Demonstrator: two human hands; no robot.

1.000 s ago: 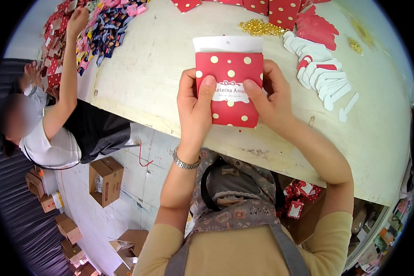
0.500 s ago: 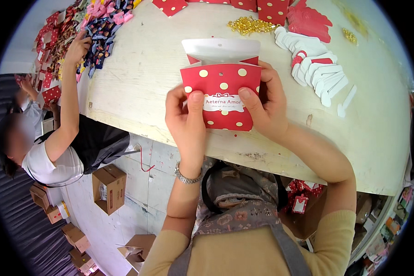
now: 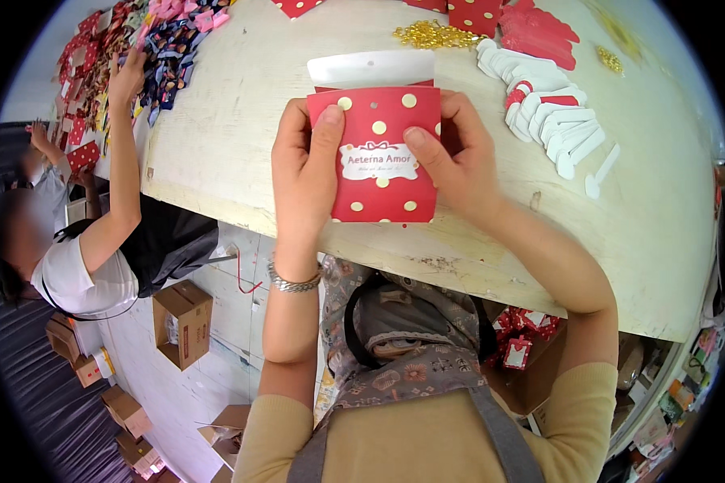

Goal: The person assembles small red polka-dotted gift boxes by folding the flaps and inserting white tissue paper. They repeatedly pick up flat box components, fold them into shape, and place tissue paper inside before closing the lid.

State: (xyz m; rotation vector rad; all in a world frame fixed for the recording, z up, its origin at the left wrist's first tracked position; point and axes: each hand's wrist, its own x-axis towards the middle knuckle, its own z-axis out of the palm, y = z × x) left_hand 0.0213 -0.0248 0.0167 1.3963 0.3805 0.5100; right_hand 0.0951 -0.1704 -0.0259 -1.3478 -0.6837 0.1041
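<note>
A red gift box (image 3: pixel 379 200) of folded card, with cream dots and a white label, is held upright between my two hands over the table. Its white-lined top flap (image 3: pixel 374 68) stands up behind the front panel. My left hand (image 3: pixel 302 173) grips the left side, thumb lying on the front near the upper corner. On the opposite side my right hand (image 3: pixel 467 165) clasps the edge, with its thumb pressed on the front beside the label. The fingers behind the box are partly hidden.
White paper strips (image 3: pixel 560 133) lie fanned out at the right, near red paper pieces (image 3: pixel 538 39) and a gold pile of small pieces (image 3: pixel 435 35). Colourful bows (image 3: pixel 169 68) heap at the far left, where a co-worker's hand (image 3: pixel 126 76) reaches. Cardboard boxes (image 3: pixel 184 326) stand on the floor.
The box's front and sides have been pressed together, so its mouth is narrower and it looks flatter. My left hand has slid up along its edge.
</note>
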